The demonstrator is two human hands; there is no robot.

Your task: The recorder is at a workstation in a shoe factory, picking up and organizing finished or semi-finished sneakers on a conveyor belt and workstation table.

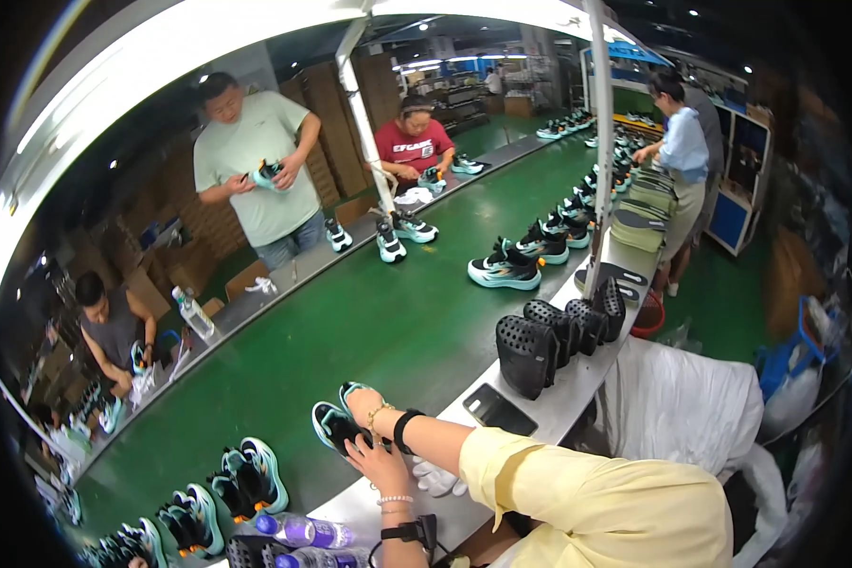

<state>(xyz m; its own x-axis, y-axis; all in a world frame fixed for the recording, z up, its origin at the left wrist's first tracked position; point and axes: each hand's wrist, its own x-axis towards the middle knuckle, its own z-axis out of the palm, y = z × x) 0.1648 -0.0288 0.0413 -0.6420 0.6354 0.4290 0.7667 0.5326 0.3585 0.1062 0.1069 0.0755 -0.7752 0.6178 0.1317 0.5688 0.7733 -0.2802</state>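
Note:
At the near edge of the green work surface is a pair of black and mint sneakers. My right hand, in from the right with a yellow sleeve and a black wristband, has its fingers closed on the farther sneaker. My left hand reaches up from the lower edge, wearing a beaded bracelet and a black wrist device. Its fingers are bent onto the dark part of the nearer sneaker. The hands partly hide both shoes. White gloves lie beside my left hand.
Finished-looking sneaker pairs stand at lower left beside purple-labelled bottles. Black perforated moulded pieces and a phone sit on the ledge at right. More sneakers line the belt. Several co-workers handle shoes.

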